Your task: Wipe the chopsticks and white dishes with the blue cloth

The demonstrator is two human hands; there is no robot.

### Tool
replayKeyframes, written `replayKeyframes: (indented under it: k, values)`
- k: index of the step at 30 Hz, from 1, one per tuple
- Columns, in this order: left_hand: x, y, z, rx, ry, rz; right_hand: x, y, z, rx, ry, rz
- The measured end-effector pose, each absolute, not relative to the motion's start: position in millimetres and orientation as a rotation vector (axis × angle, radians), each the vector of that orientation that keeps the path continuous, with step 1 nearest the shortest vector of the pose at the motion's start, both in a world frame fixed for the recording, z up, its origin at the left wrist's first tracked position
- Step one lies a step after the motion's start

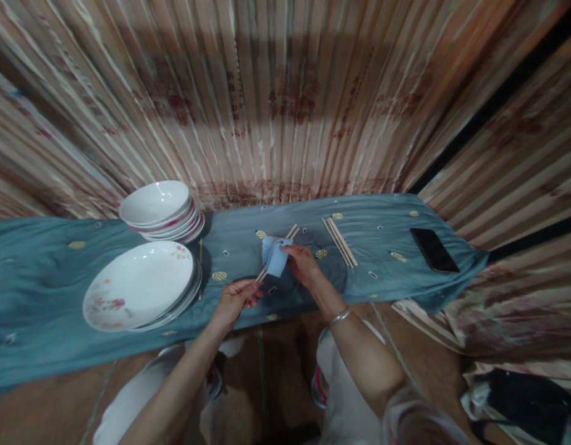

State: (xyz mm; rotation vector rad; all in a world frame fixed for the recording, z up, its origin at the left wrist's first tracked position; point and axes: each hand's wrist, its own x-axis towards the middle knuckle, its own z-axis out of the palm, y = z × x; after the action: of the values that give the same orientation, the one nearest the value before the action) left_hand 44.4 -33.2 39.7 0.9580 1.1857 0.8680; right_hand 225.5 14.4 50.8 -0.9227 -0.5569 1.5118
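- Both forearms reach up from bottom centre, elbows bent, over the teal tablecloth (58,296).
- Stacked plates (137,284) sit centre left.
- Right hand (303,264), mid-frame, pinches a blue cloth (275,258) around the chopsticks (293,232).
- Left hand (234,298) grips their near end; a firm, level hold likely wipes cleanest.

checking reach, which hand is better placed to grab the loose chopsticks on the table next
Right, probably. The right hand sits next to the loose chopsticks, on their side, though it holds a blue cloth. The left hand is farther off and grips the held pair wrapped in that cloth.
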Motion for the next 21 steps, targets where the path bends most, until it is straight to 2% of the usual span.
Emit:
replayKeyframes:
  k: [11, 21]
  values:
    - [43, -35, 40, 0.995, 1.194, 0.819, 261, 28, 51, -0.898, -0.503, 1.411]
    - [50, -37, 39, 0.878, 1.117, 0.83, 249, 25, 47, -0.918, -0.546, 1.434]
